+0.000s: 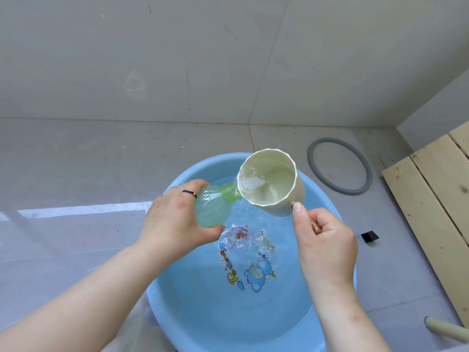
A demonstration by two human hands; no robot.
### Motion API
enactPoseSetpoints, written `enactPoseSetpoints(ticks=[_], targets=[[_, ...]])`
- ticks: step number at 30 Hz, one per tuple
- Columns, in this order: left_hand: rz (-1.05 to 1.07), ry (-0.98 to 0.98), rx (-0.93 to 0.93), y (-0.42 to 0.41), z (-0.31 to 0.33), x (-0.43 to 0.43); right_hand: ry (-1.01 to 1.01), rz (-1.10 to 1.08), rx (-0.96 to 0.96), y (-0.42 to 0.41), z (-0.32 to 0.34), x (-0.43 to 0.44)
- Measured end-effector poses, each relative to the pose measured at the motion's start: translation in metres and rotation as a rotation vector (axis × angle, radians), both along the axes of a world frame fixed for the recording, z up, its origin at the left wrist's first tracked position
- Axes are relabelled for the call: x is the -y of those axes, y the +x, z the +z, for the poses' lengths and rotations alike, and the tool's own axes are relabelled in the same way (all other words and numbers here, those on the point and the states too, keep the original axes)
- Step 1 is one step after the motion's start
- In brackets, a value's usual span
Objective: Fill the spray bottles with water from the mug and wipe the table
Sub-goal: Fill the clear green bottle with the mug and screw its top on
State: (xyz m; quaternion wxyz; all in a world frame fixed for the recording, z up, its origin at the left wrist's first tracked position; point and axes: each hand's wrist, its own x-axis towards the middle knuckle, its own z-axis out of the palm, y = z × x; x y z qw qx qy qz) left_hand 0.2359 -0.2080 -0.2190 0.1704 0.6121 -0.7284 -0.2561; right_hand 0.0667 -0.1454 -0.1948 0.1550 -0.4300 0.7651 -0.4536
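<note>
My left hand (172, 219) grips a clear green spray bottle (215, 207) without its cap, tilted so its threaded neck points right. My right hand (322, 240) holds the handle of a cream mug (269, 181), thumb against the mug's base. The mug holds water and leans toward me, its rim touching the bottle's neck. Both are held over a blue plastic basin (193, 295) with water in it and cartoon prints on its bottom. Water splashes into the basin below the bottle.
The basin stands on a grey tiled floor. A grey rubber ring (340, 191) lies behind it on the right. Pale wooden planks (436, 199) lie at the right edge, with a small black object (369, 236) beside them. A beige tube end (441, 329) shows at the lower right.
</note>
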Motion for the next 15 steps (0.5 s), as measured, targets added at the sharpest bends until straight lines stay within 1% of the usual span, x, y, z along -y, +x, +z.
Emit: enactPoseSetpoints(ticks=[15], targets=[[-0.026,-0.033,0.004,0.0004,-0.0044,-0.0002,-0.01,0.021,-0.114,-0.0045,-0.0029,0.0005]])
